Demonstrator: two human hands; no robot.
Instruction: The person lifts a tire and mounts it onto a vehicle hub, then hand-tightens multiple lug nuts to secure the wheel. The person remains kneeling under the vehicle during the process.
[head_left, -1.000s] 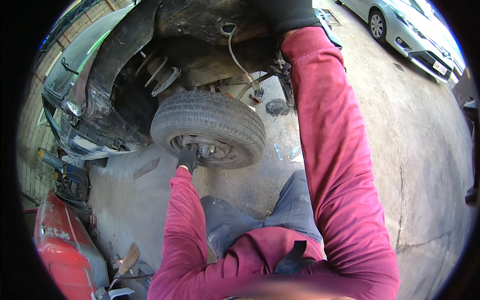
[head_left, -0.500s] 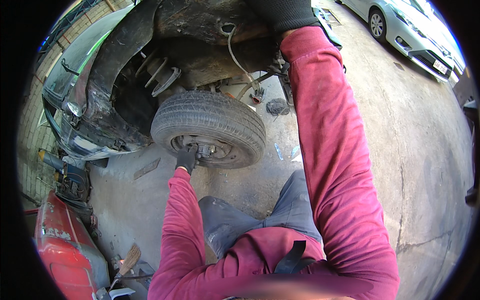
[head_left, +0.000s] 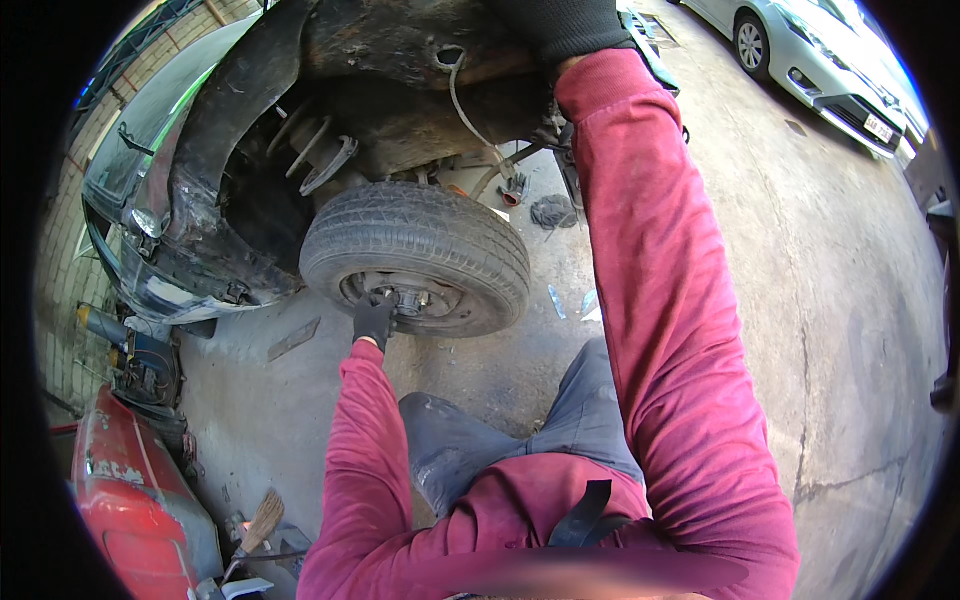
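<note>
left hand (head_left: 375,320), in a dark glove, is extended forward and down, fingers curled; grip state cannot be confirmed. right hand (head_left: 560,22), also gloved, is raised high overhead, arm nearly straight. both forearms wear red sleeves.

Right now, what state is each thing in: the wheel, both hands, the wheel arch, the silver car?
Wheel: on the car, hub exposed.
Left hand: gloved, at the wheel's hub.
Right hand: gloved, pressed on the bodywork above.
Wheel arch: stripped, spring visible.
Silver car: parked, wheels on the ground.
</note>
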